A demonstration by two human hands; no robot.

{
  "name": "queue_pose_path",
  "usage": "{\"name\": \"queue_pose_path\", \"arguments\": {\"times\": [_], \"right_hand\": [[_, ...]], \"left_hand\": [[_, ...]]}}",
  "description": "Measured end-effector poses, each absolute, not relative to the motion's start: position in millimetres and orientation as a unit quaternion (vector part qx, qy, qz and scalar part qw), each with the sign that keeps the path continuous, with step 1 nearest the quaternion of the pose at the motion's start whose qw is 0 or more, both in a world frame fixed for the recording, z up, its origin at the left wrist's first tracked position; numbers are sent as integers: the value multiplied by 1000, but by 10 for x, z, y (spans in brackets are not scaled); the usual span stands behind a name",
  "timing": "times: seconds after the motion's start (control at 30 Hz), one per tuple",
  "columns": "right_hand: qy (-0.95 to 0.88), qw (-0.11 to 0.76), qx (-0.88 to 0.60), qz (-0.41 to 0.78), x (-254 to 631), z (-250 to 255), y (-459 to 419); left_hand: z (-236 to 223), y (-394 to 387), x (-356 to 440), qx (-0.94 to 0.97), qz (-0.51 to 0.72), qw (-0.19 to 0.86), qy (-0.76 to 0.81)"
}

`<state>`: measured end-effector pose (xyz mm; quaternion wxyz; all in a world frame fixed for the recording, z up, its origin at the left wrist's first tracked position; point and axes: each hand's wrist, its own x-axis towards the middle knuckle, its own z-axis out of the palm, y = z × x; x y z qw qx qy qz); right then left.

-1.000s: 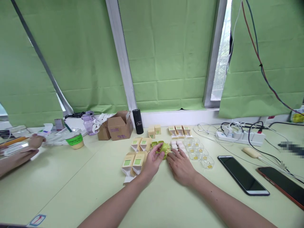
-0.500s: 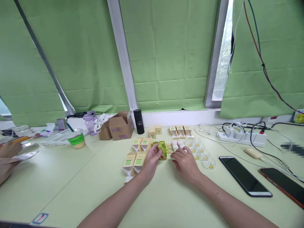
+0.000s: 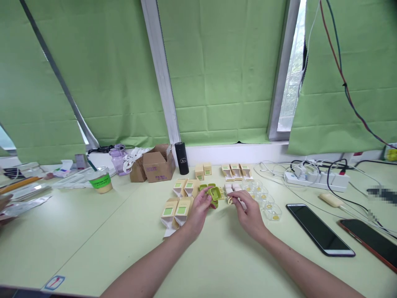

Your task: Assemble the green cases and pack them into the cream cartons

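My left hand (image 3: 199, 210) is closed on a small square green container (image 3: 214, 193), its hollow side facing me. More green pieces (image 3: 203, 187) lie just behind and below it. With thumb and forefinger, my right hand (image 3: 249, 211) pinches a small pale-yellow piece (image 3: 230, 200), too small to make out fully. Small white blocks (image 3: 228, 188) stand right behind those fingertips. Clear plastic cups with yellow centres (image 3: 273, 213) are grouped to the right of my right hand. Open cardboard boxes with green windows (image 3: 182, 210) stand beside my left hand.
Several more small boxes (image 3: 236, 171) stand farther back, near a black cylinder (image 3: 181, 158) and a brown carton (image 3: 159, 163). A drink cup (image 3: 101, 181) is at left. Two phones (image 3: 320, 229), a power strip (image 3: 316, 181) and cables lie at right. Another person's hand (image 3: 3, 205) shows at the left edge.
The green container has turned so its hollow faces me. My right hand has moved slightly right and now pinches a pale-yellow piece. The other person's hand has drawn back leftward.
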<state>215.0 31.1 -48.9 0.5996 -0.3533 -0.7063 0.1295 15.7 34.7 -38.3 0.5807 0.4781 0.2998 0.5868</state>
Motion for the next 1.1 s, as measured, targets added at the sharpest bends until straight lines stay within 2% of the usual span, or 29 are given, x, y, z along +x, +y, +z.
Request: {"name": "queue_pose_path", "arguments": {"times": [0.27, 0.57, 1.1], "right_hand": [[-588, 635, -392, 313, 2139, -443, 318], [-489, 645, -401, 429, 2125, -397, 365], [-542, 653, -333, 412, 2084, -467, 320]], "left_hand": [[-396, 323, 177, 493, 560, 585, 318], [-374, 290, 204, 482, 544, 611, 313], [-354, 263, 235, 485, 546, 610, 308]]}}
